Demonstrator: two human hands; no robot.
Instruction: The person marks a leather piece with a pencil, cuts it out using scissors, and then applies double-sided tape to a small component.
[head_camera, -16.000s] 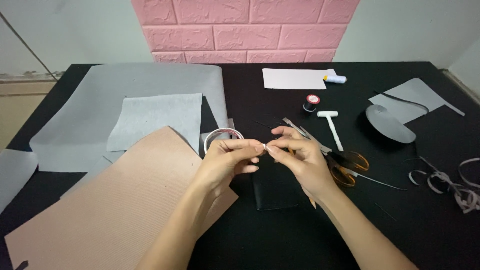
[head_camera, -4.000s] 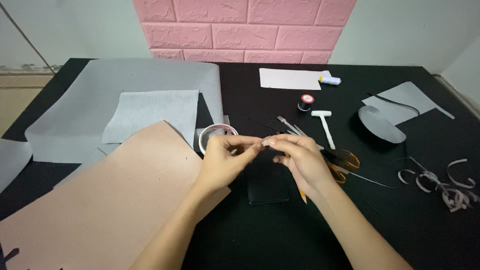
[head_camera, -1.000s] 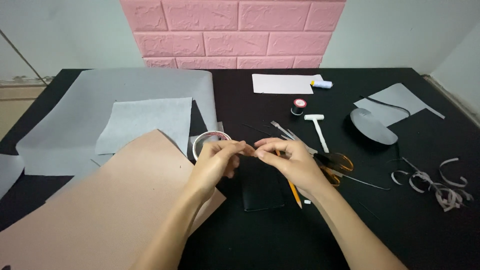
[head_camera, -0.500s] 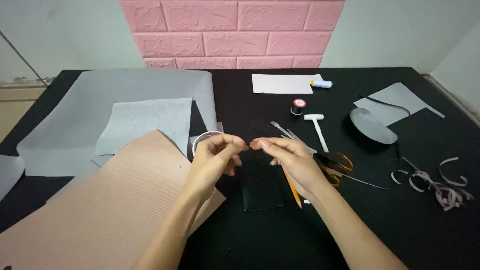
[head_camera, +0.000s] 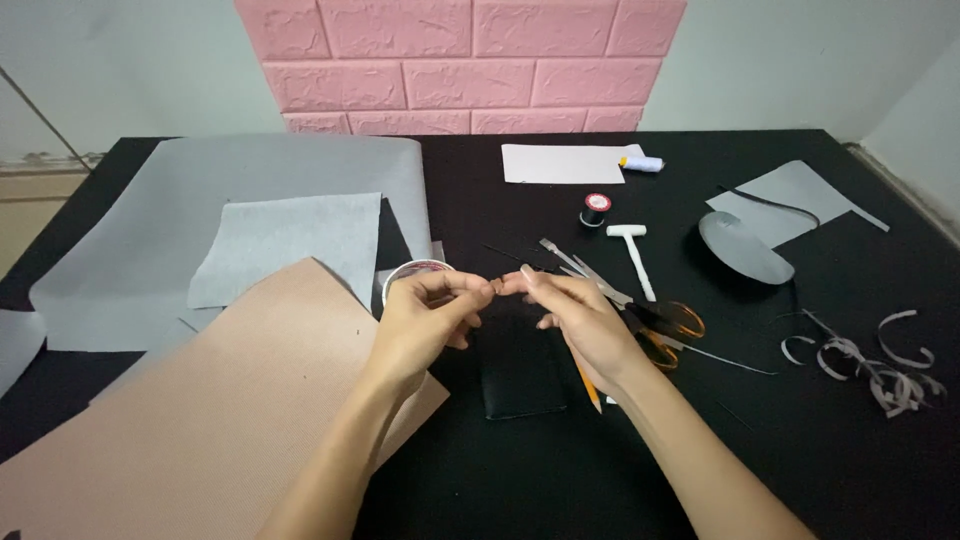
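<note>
Since half a second ago my hands have barely shifted: they stay raised together over the black surface (head_camera: 500, 480), fingertips still meeting, and everything lying around them is where it was.

My left hand (head_camera: 425, 320) has thumb and forefinger pinched shut, the other fingers curled loosely beneath. My right hand (head_camera: 580, 320) is pinched the same way, its tips touching or almost touching the left ones. Whatever is nipped between them is too fine to make out, so I cannot tell what I am gripping.

Directly under my hands lies a flat black rectangular leather piece (head_camera: 525, 375), and a yellow pencil (head_camera: 588, 385) lies just beside its right edge under my right wrist. A roll of clear tape (head_camera: 412, 275) sits behind my left hand, by the edge of the large tan sheet (head_camera: 200, 400). Orange-handled scissors (head_camera: 670, 325) rest just right of my right hand, with a small white T-shaped hammer (head_camera: 635, 255) and a black thread spool with a red top (head_camera: 596, 207) further back.
</note>
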